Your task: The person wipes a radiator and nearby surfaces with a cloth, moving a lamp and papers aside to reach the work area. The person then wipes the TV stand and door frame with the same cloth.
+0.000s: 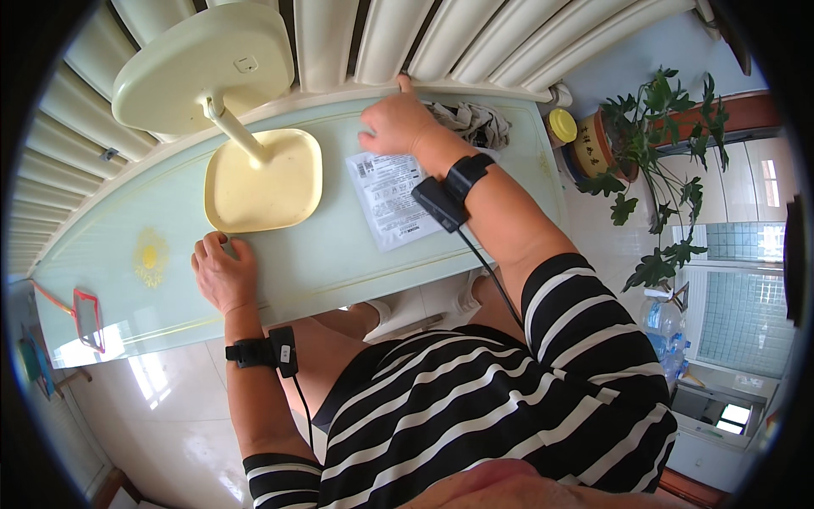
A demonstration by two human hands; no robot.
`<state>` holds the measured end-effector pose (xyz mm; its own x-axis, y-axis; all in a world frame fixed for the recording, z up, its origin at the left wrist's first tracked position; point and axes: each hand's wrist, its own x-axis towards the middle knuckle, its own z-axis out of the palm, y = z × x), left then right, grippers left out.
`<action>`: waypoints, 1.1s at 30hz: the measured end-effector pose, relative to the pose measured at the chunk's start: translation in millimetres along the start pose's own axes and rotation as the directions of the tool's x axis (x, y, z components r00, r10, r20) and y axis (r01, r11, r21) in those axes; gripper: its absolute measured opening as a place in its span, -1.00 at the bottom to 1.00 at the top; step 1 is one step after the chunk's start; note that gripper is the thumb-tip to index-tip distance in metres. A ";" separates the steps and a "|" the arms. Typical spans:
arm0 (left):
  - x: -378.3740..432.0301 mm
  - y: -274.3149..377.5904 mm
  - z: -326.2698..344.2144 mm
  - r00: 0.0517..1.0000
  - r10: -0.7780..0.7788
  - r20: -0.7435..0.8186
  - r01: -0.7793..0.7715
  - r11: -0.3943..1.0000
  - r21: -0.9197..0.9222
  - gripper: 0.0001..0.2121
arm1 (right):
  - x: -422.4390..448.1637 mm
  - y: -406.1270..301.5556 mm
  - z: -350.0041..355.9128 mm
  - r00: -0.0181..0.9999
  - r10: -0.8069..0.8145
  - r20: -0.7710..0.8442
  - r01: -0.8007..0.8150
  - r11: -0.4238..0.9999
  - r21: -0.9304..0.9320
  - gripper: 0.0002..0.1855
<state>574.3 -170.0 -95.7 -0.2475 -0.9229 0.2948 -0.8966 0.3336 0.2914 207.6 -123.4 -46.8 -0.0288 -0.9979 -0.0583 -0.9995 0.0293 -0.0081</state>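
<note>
On the glass tabletop (305, 267), my left hand (224, 267) rests with curled fingers just below the cream base (267, 197) of a stand mirror. The mirror's rounded back (203, 70) tilts above that base. My right hand (397, 121) is at the table's far side, one finger reaching to the ledge under the radiator; what it may touch there is too small to tell. Beneath my right wrist lies a white printed plastic packet (394, 210). A crumpled grey patterned cloth (477, 124) sits right of that hand.
Red-framed glasses (88, 318) lie at the table's left end. White radiator columns (388, 38) run along the far edge. To the right stand a yellow-lidded jar (562, 126) and a potted plant (594, 149). Black cables hang from both wrist straps.
</note>
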 end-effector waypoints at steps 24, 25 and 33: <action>1.0 -5.2 1.6 0.999 0.037 -0.021 -0.037 0.999 -0.003 -0.86 | -16.0 23.5 14.4 0.661 0.578 -0.480 -0.467 0.816 0.340 -0.78; 0.7 -6.5 2.9 0.999 0.041 -0.027 -0.041 0.999 -0.009 -0.87 | -14.5 21.4 13.6 0.672 0.553 -0.493 -0.401 0.831 0.386 -0.80; -2.5 -10.9 -2.3 0.984 -0.100 -0.150 0.027 0.906 -0.422 -0.97 | -39.8 -17.8 -86.8 0.558 0.343 -0.755 0.231 0.811 0.538 -0.85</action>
<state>585.5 -170.9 -97.4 -0.0990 -0.9123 0.3975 -0.6641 0.3581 0.6563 225.8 -89.3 42.2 -0.3660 -0.5910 0.7189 -0.8117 -0.1752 -0.5572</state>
